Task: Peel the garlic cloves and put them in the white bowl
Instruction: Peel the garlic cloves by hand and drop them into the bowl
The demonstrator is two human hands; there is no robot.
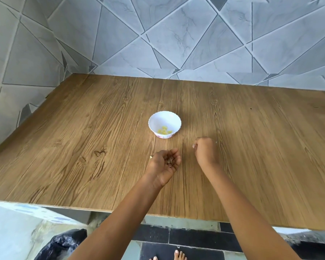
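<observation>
Head view. The white bowl, containing peeled yellowish garlic cloves, is seen at frame centre on the wooden table. Just below it, brownish scraps are cupped in the curled left hand. The right hand is curled at lower right of the bowl; whether anything is pinched cannot be told.

Peeled cloves in white bowl

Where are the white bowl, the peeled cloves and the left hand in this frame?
white bowl [164, 118]: head view, bare inner wall.
peeled cloves [165, 131]: head view, middle of the yellow heap in the bowl.
left hand [161, 164]: head view, the cupped palm.
</observation>
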